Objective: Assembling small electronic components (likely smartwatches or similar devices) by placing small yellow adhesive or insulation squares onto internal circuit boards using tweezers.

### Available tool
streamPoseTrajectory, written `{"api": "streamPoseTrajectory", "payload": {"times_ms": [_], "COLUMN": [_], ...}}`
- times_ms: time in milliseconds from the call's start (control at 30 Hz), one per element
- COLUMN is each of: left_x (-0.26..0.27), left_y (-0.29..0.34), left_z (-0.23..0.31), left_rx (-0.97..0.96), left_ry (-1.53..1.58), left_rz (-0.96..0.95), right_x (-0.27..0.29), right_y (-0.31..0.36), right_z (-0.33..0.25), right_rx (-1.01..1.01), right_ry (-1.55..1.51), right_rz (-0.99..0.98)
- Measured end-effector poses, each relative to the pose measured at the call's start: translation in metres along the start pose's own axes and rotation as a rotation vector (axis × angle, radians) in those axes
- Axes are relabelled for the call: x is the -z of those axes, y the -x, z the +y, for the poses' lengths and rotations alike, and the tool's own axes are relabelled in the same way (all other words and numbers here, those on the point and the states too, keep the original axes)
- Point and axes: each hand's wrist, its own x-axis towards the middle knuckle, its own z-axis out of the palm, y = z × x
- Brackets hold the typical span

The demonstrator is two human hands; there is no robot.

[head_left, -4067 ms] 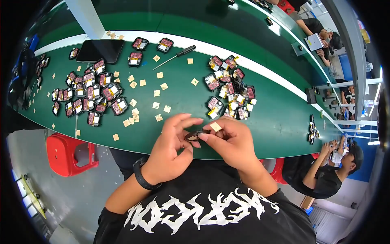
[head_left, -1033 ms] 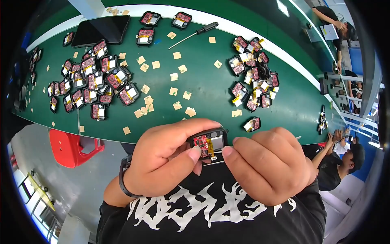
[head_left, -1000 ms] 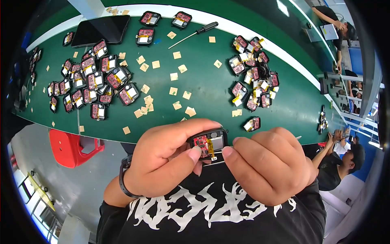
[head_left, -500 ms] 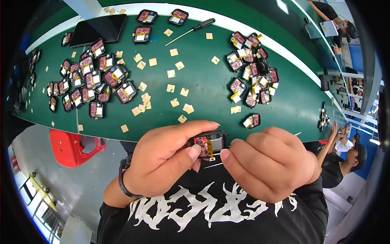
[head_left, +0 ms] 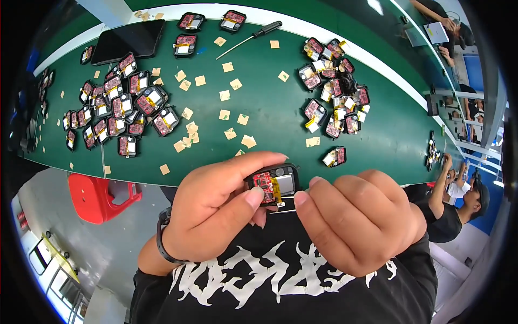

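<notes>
My left hand [head_left: 216, 208] is closed round a small black device case [head_left: 272, 186], thumb on its lower left edge. Inside the case show a red circuit board, a silver-grey battery and a yellow ribbon cable [head_left: 277, 190] with a small white end at the lower rim. My right hand [head_left: 361, 221] is closed in a pinch on a thin metal tool [head_left: 284, 211], its kind too little seen to name. The tool's shaft runs leftward beneath the case's lower edge, close to the cable's white end; whether it touches cannot be made out. Most of the tool is hidden by my fingers.
Similar open cases pile up on the green table [head_left: 264, 108] at left [head_left: 121, 105] and right [head_left: 337, 86]. Small tan squares [head_left: 224, 114] lie scattered between. Farther back are a screwdriver [head_left: 259, 33] and a black tablet [head_left: 128, 42]. A red stool [head_left: 89, 198] stands left; other people sit at right.
The thin tool has moved up nearer the case's lower edge. The case has shifted slightly left and tilted. Both hands keep their hold.
</notes>
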Motion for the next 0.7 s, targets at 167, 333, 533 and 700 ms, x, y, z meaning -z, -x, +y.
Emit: {"api": "streamPoseTrajectory", "payload": {"times_ms": [167, 333, 533, 700], "left_x": [-0.0007, -0.0009, -0.0042, -0.0035], "left_y": [0.0001, 0.0028, 0.0051, 0.0055], "left_z": [-0.0001, 0.0002, -0.0008, -0.0003], "left_rx": [-0.005, -0.002, -0.023, -0.023], "left_ry": [-0.014, -0.012, 0.012, -0.018], "left_rz": [-0.012, -0.012, 0.023, 0.017], "right_x": [-0.0022, -0.0029, -0.0015, -0.002], "right_y": [-0.0002, 0.0008, 0.0007, 0.0013], "right_z": [-0.0014, -0.0015, -0.0051, -0.0054], "right_rx": [0.0, 0.025, 0.004, -0.001], "right_ry": [-0.026, -0.055, -0.022, -0.072], "right_rz": [0.019, 0.038, 0.048, 0.048]}}
